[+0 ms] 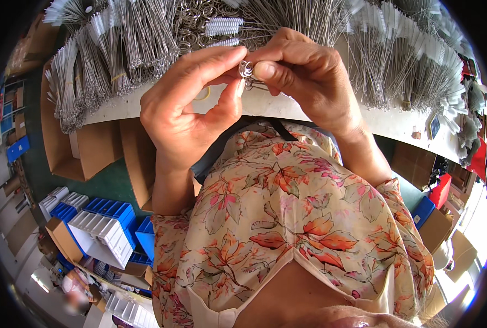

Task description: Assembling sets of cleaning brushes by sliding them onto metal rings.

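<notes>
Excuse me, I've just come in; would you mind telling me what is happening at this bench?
A person in a floral top holds a small metal ring up between both hands. The left hand pinches it with thumb and forefinger, and the right hand grips it from the other side, with thin wire stems hanging from it. On the white table behind lie heaps of wire brushes with white bristles, and cardboard boxes sit below its edge.
</notes>
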The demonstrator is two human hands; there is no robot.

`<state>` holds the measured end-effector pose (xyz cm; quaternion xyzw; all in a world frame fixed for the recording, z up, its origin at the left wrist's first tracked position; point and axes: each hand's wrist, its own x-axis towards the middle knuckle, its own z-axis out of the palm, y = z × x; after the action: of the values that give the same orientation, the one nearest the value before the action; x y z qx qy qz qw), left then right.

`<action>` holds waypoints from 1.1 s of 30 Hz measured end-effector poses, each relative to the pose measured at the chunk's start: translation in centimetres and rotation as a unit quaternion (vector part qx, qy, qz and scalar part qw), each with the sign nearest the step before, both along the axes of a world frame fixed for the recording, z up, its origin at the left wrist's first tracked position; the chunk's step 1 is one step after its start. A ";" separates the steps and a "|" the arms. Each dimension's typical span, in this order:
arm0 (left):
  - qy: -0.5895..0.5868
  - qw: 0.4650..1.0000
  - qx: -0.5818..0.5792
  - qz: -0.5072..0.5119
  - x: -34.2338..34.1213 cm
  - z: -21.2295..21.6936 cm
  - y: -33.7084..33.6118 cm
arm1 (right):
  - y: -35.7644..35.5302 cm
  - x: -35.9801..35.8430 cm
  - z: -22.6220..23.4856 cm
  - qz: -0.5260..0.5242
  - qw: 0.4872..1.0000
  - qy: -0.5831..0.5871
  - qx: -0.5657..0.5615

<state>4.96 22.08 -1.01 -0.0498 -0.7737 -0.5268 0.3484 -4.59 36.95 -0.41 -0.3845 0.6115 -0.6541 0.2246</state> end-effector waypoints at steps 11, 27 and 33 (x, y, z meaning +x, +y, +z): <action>-0.002 0.997 0.075 -0.032 0.3 -0.5 0.3 | 0.4 -0.8 0.3 0.063 0.989 -0.126 0.051; -0.048 0.995 0.068 -0.054 0.3 0.4 -0.3 | -0.3 0.6 0.0 -0.001 0.991 -0.132 0.006; -0.065 0.992 0.086 -0.060 0.5 0.1 -0.4 | -0.7 0.6 -0.4 -0.009 0.990 -0.137 0.018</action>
<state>5.42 21.69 -0.87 -0.0310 -0.7420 -0.6137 0.2680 -3.98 36.24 -0.78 -0.2814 0.5902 -0.6912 0.3077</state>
